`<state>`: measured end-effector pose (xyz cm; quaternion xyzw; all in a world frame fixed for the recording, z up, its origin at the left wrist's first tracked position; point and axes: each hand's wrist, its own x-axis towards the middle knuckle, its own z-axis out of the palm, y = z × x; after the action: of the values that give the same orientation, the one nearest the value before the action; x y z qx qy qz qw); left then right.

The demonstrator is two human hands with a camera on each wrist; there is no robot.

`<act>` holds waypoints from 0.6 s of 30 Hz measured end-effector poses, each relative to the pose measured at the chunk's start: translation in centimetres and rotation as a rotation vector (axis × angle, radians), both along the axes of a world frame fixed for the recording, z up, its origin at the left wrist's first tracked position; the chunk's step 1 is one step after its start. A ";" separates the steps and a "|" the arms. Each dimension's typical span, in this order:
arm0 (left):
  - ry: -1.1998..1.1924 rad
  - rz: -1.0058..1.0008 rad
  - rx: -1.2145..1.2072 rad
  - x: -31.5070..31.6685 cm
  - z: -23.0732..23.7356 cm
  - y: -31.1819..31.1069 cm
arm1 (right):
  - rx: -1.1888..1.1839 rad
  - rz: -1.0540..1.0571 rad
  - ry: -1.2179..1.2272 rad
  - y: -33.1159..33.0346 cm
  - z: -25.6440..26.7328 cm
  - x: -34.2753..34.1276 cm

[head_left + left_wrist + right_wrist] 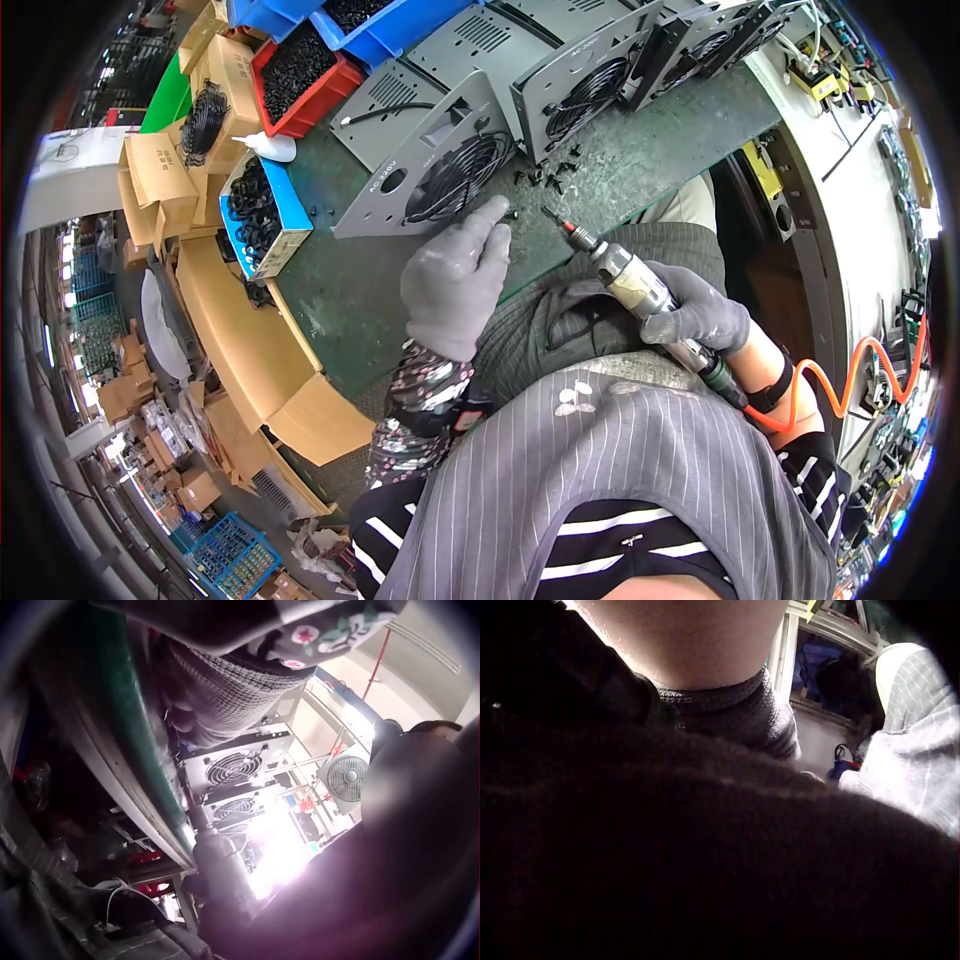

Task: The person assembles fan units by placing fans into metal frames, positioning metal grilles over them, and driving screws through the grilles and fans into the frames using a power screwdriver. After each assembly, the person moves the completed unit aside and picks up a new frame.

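Note:
In a grey glove, the left hand [455, 285] is at the green tabletop [345, 290], index finger and thumb extended beside a small dark screw [513, 214]. Just beyond it a grey panel with a round black fan grille [455, 180] leans upright. The right hand [700, 312], also gloved, grips a powered screwdriver [635, 285] whose bit points at the tabletop near the left fingertips. The left wrist view has the left glove [232, 697] above the screwdriver [217, 862]. Only part of the right glove [742, 724] shows in the right wrist view; its fingers are hidden there.
Loose black screws [552, 178] lie beyond the bit. More fan panels [585, 100] stand at the back. A red bin [345, 80] and a blue bin [385, 35] hold small black parts. An open box of black parts [290, 235] sits left; an orange coiled hose [845, 385] trails right.

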<state>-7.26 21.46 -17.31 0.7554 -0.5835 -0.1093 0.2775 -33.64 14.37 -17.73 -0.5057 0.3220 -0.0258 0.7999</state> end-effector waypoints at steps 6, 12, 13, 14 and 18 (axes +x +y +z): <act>-0.202 -0.014 0.040 -1.0 -0.9 -0.9 | -0.057 0.035 -0.020 -0.2 -0.5 0.1; -0.153 -0.054 0.069 -0.7 -0.5 -1.1 | -0.151 0.129 0.019 -0.3 -0.4 0.6; -0.144 -0.042 0.069 -0.8 -0.5 -1.2 | -0.148 0.117 0.013 -0.4 -0.4 0.6; -0.149 -0.050 0.071 -0.8 -0.5 -1.2 | -0.147 0.121 0.011 -0.4 -0.5 0.7; -0.039 -0.036 0.085 -0.5 -0.9 -1.2 | -0.112 0.108 -0.011 -0.3 -1.0 0.7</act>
<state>-7.78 20.27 -18.19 0.7580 -0.5969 -0.1243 0.2318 -32.90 14.03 -18.69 -0.5662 0.2881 -0.0033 0.7723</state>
